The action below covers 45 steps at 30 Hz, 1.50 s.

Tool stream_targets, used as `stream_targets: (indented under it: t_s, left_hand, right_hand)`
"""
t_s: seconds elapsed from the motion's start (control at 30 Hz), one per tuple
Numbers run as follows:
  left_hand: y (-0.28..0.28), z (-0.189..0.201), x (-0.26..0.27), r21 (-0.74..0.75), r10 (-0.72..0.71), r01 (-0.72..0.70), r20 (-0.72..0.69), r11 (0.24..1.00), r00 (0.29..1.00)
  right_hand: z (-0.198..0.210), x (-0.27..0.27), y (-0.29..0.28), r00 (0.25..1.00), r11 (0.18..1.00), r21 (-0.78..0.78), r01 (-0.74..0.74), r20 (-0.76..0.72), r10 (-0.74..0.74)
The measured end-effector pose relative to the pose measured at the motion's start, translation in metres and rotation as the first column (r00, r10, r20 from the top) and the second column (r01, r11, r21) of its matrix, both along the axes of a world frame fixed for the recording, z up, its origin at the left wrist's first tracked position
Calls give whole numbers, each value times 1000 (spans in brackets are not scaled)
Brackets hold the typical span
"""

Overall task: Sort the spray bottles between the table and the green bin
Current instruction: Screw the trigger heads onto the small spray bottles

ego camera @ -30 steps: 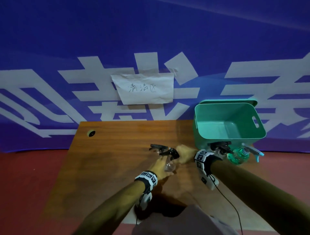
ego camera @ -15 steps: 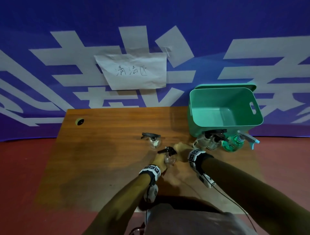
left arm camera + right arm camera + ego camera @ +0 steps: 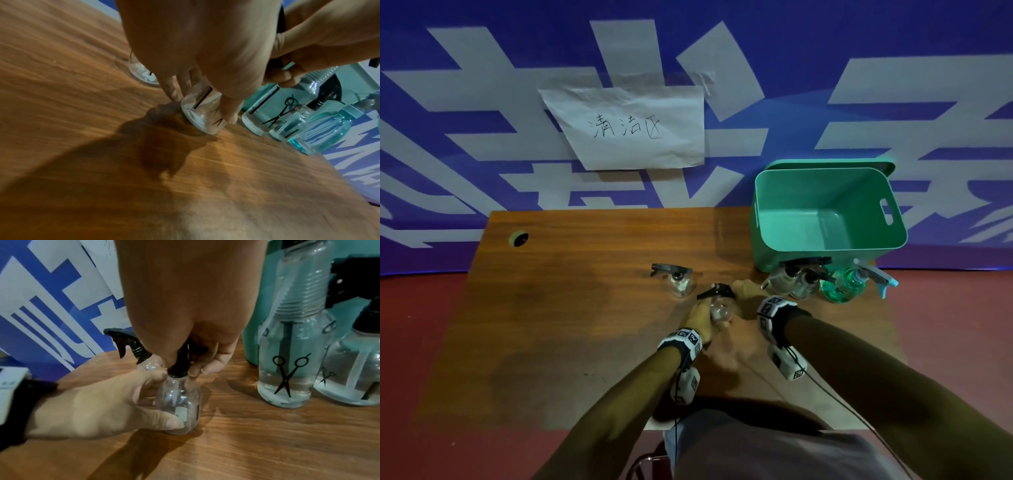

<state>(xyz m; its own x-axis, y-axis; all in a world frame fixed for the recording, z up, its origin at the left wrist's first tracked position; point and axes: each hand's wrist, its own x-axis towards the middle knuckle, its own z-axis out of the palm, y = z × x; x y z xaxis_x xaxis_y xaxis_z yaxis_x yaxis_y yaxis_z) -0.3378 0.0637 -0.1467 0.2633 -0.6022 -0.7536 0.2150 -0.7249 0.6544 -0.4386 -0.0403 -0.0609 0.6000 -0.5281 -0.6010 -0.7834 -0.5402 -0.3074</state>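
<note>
A small clear spray bottle [image 3: 719, 310] [image 3: 179, 402] [image 3: 202, 116] with a black trigger head stands on the wooden table [image 3: 571, 325]. My left hand [image 3: 700, 318] [image 3: 98, 405] grips its body. My right hand [image 3: 746, 287] [image 3: 191, 337] holds its black head from above. A second small clear bottle [image 3: 678, 282] [image 3: 144, 358] stands just behind to the left. Two clear bottles with scissors prints [image 3: 796, 282] [image 3: 287, 369] and a green-tinted bottle [image 3: 842, 287] [image 3: 320, 134] stand in front of the green bin [image 3: 825, 212], which holds nothing that I can see.
A paper sign with handwriting [image 3: 630, 126] hangs on the blue and white banner behind the table. A round cable hole [image 3: 519, 238] sits at the table's far left corner. Cables run from both wrist cameras toward my body.
The bottle in my hands has come nearer to me, away from the second small bottle, which now stands alone behind. The head camera tilted down slightly.
</note>
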Motion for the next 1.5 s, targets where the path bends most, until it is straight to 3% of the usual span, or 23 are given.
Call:
stream_targets:
  t_s: [0.03,0.07,0.1,0.17,0.2,0.23,0.27,0.33,0.37,0.43,0.53,0.63,0.77,0.87,1.2,1.4,1.5]
  left_hand:
    - [-4,6,-2,-2,162,-166,-194,986,967]
    - [-8,15,-2,-2,154,-158,-209,987,966]
    - [-9,23,-3,22,234,-236,-258,971,938]
    - [-10,25,1,58,203,-196,-155,979,967]
    - [-10,26,2,43,67,-67,-2,997,998]
    - [-13,18,6,39,15,-19,89,999,996]
    - [-11,24,11,24,-152,151,218,988,964]
    - [-5,20,15,127,-319,300,180,945,930]
    - [-7,0,20,164,-324,291,239,943,915]
    - [-3,-8,18,213,-494,446,398,869,773]
    - [-4,-4,15,84,-440,448,413,890,797]
    - [-4,-8,13,140,-470,482,563,865,680]
    - [1,-15,9,186,-514,509,571,840,640]
    - [2,-11,11,207,-519,503,579,839,628]
    - [-3,-7,3,232,-473,422,581,876,662]
    - [-4,-30,5,308,-537,449,604,839,589]
    - [-4,-24,6,318,-568,487,615,814,548]
  right_hand:
    - [6,-1,-1,1000,1000,17,14,13,-14]
    - [4,-2,-3,1000,1000,19,10,28,-11]
    - [5,-3,-3,999,999,33,9,34,-10]
    - [4,-5,-2,999,999,34,18,45,-19]
    - [6,-4,-1,998,999,39,37,49,-39]
    - [8,-3,0,998,998,44,52,41,-54]
    - [6,-2,-1,997,997,42,61,39,-63]
    - [0,-1,-3,991,990,74,119,47,-123]
    - [-4,-1,-5,985,985,81,153,67,-158]
    - [-6,1,-7,981,980,96,175,65,-182]
    - [0,-3,-7,987,982,105,154,30,-158]
    - [7,-13,-4,993,993,40,111,25,-112]
    - [-3,-14,10,972,971,57,233,27,-235]
    - [-21,-10,13,949,949,77,306,58,-310]
    - [-6,-3,6,931,926,170,338,85,-355]
    - [-16,-2,18,892,898,124,421,120,-435]
    - [-18,-4,25,895,899,102,425,104,-434]
